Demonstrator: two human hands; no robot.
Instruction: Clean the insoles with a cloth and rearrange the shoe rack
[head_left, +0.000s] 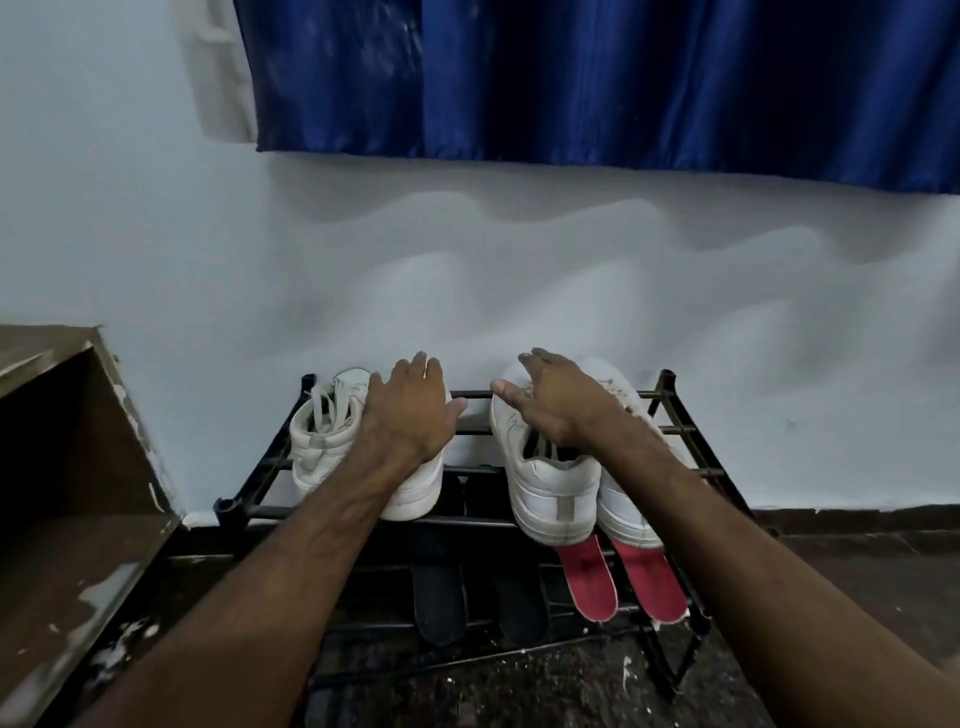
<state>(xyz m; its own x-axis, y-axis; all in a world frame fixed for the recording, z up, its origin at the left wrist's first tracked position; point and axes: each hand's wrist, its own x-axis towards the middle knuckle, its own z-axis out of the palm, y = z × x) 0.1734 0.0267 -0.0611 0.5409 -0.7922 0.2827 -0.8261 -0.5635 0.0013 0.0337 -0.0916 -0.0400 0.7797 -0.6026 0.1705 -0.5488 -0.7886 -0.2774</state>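
- You are reaching both arms over the black shoe rack (227, 506), which is standing against a white wall beneath a blue curtain (623, 78)
- Your left hand (410, 410) is lying flat, fingers straight and close together, on the left pair of white sneakers (322, 436), which is sitting on the top tier with heels toward you
- Your right hand (561, 402) is spreading wide, thumb out, over the right pair of white sneakers (550, 488) on the same tier; whether the palm is touching the laces cannot be told
- The lower tier is holding the insoles: two black insoles (439, 597) are lying side by side in the middle, and two red insoles (589, 577) are lying just to their right, their far ends hidden under the right pair's heels
- A worn brown cabinet (78, 467) is standing left of the rack
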